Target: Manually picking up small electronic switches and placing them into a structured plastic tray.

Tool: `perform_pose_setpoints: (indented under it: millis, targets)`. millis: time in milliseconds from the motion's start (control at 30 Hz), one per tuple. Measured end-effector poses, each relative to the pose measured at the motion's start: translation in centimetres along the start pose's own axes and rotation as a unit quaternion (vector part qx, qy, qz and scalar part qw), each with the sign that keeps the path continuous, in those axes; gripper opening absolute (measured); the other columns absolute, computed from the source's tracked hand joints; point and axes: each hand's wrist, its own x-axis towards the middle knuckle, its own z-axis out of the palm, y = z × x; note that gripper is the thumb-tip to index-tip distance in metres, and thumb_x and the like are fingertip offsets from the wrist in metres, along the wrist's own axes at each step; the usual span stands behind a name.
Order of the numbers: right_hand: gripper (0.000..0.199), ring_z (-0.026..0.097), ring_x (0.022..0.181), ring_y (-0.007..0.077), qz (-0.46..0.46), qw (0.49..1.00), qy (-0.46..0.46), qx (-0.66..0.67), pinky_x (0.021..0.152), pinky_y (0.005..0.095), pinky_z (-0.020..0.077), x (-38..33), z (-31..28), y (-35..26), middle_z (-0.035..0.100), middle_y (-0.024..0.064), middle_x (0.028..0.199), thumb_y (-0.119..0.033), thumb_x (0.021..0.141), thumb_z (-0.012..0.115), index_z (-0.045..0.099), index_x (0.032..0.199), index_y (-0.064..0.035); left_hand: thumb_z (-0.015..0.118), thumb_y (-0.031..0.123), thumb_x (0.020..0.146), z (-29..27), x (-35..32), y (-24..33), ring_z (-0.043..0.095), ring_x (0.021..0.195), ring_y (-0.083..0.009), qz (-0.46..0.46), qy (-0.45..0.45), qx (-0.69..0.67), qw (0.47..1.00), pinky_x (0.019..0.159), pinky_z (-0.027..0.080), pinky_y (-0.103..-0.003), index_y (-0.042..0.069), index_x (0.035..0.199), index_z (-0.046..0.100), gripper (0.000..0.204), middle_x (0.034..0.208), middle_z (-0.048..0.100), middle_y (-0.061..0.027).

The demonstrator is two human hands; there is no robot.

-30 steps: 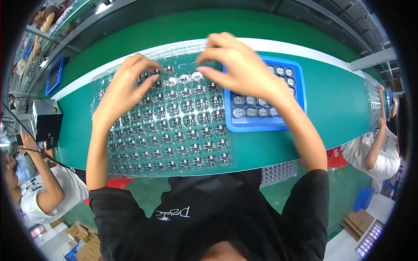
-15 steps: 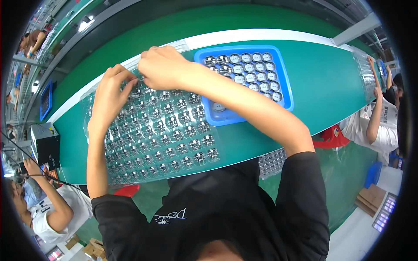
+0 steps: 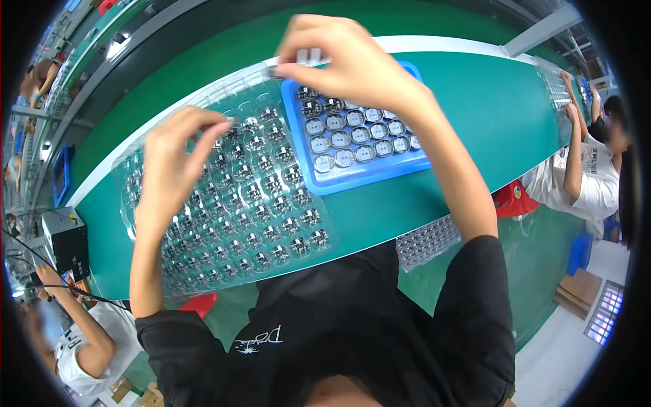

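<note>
The person in the black shirt (image 3: pixel 339 346) leans over a long green table (image 3: pixel 475 115), and both bare hands are busy at the far side of it. The left hand (image 3: pixel 173 169) rests on a large clear plastic tray (image 3: pixel 230 203) which lies on the left part of the table; its fingers are bent and the fingertips (image 3: pixel 220 127) press together on something small at the far rows of the tray, but the piece itself is too small to tell. This clear tray has many round pockets, and most of them hold small round dark components (image 3: pixel 271 183). The right hand (image 3: pixel 346 64) is raised above the far edge of a blue tray (image 3: pixel 359 178), and its thumb and fingers are pinched on a small pale piece (image 3: pixel 308 55). The blue tray sits just beside the clear one on its right, touching or slightly overlapping its edge, and it carries rows of round components with light centres (image 3: pixel 352 139). Near the person's body, another clear strip of pockets (image 3: pixel 427 241) hangs over the near edge of the table. At the far right another worker in a white shirt (image 3: pixel 597 183) reaches to the same table. At the left, a small black box (image 3: pixel 64 237) stands by the table's end.
</note>
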Motion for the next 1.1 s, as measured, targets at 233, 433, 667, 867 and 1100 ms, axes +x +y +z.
perform_pose_setpoints:
  millis: [233, 433, 667, 867, 1100]
  targets:
    - [0.011, 0.064, 0.083, 0.0202, 0.106, 0.994, 0.007, -0.008, 0.075, 0.0327, 0.0516, -8.2, -2.8, -1.2, 0.066, 0.0073, 0.090, -0.009, 0.089, 0.077, 0.075, 0.094, 0.0004, 0.071, 0.004, 0.090, 6.1, 2.1, 2.9, 0.067, 0.088, -0.0358, 0.156, -0.037, -0.119, 0.980, 0.077, 0.054, -0.043, -0.002, 0.100, 0.070, 0.012, 0.094, 0.069, -0.0154]
    - [0.009, 0.063, 0.082, 0.0164, 0.165, 0.983, 0.068, 0.043, 0.073, 0.0291, 0.0509, -9.7, -2.7, -1.2, 0.066, 0.0067, 0.090, -0.004, 0.088, 0.077, 0.075, 0.095, 0.0017, 0.071, 0.007, 0.090, 7.5, 2.9, 3.3, 0.064, 0.090, -0.0338, 0.166, -0.052, -0.084, 0.981, 0.080, 0.053, -0.044, 0.000, 0.099, 0.070, 0.011, 0.093, 0.068, -0.0128]
    - [0.010, 0.062, 0.080, 0.0159, 0.145, 0.985, 0.087, 0.035, 0.071, 0.0291, 0.0508, -10.0, -2.3, -0.6, 0.066, 0.0067, 0.089, -0.003, 0.087, 0.078, 0.075, 0.095, 0.0024, 0.073, 0.012, 0.090, 8.2, 3.0, 3.6, 0.064, 0.092, -0.0315, 0.162, -0.061, -0.049, 0.984, 0.085, 0.050, -0.043, 0.002, 0.096, 0.072, 0.011, 0.093, 0.069, -0.0102]
    - [0.011, 0.062, 0.079, 0.0164, 0.144, 0.985, 0.088, 0.026, 0.070, 0.0294, 0.0510, -10.1, -2.2, -0.7, 0.066, 0.0069, 0.089, -0.004, 0.087, 0.078, 0.075, 0.095, 0.0029, 0.075, 0.012, 0.088, 8.3, 2.9, 4.2, 0.062, 0.091, -0.0283, 0.175, -0.043, -0.006, 0.984, 0.083, 0.047, -0.040, 0.004, 0.093, 0.072, 0.009, 0.089, 0.068, -0.0075]
    - [0.011, 0.062, 0.080, 0.0168, 0.144, 0.986, 0.083, 0.015, 0.071, 0.0295, 0.0515, -10.2, -2.0, -0.7, 0.066, 0.0067, 0.090, -0.004, 0.087, 0.078, 0.075, 0.095, 0.0030, 0.075, 0.011, 0.087, 8.3, 2.7, 4.4, 0.061, 0.090, -0.0278, 0.187, -0.034, 0.019, 0.982, 0.081, 0.046, -0.040, 0.003, 0.094, 0.072, 0.011, 0.090, 0.067, -0.0072]
